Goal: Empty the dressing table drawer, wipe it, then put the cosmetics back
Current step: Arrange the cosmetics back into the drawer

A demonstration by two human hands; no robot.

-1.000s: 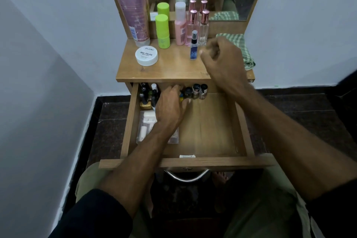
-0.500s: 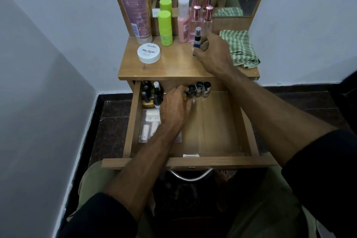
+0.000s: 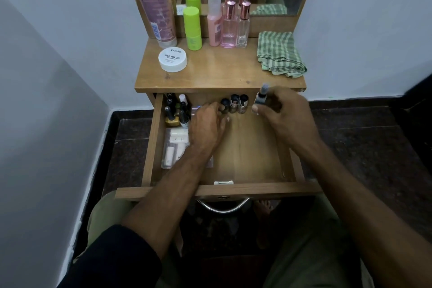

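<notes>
Drawer (image 3: pixel 236 188) pulled out, partly restocked; judged phase: putting cosmetics back. Right hand (image 3: pixel 284 112) pinches a small spray bottle (image 3: pixel 261 95) upright over the far right of the drawer, just under the tabletop (image 3: pixel 222 72) edge; fingers curled round it, grip closed on the bottle. Left hand (image 3: pixel 207 127) reaches to the far wall, fingertips at a row of small dark-capped bottles (image 3: pixel 234 103); whether it grasps one or only steadies them cannot be told. Nail polishes (image 3: pixel 174 110) stand packed in the far left corner, a clear packet (image 3: pixel 175 147) lies nearer, partly under the left forearm. Tall tube, green stick, pink bottle and two perfume bottles (image 3: pixel 236 23) remain on the tabletop, with white jar (image 3: pixel 172 59) and folded checked cloth (image 3: pixel 279 54). To do well: lower the spray bottle upright just right of the row, base flat before release, left fingers bracing the neighbours so none topple. Narrow base, likely tippy; keep clear of the overhanging edge.
</notes>
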